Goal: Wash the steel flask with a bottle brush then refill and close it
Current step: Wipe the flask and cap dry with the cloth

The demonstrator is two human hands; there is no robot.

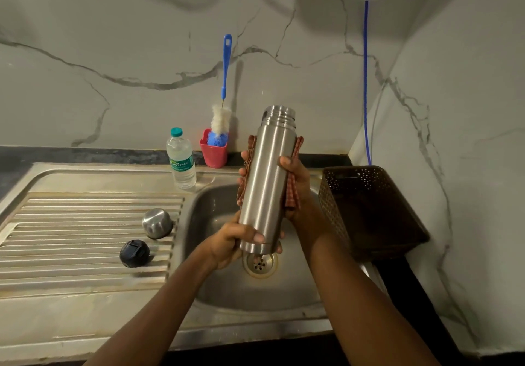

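Steel flask (267, 184) over the sink (210, 280).
Left hand (227, 243) grips its base; right hand (298, 186), at 3 o'clock, clasps it through what seems a cloth (292, 198).

Brown perforated basket (333, 206) sits at the right edge of the steel sink (210, 223), just beside the marble-look side wall (468, 110). Pink cup (213, 154) stands on the dark counter strip (85, 154) along the sink's back edge. Blue cord (366, 81) hangs down the wall near the back right corner; ribbed drainboard (85, 238) fills the sink's left side.
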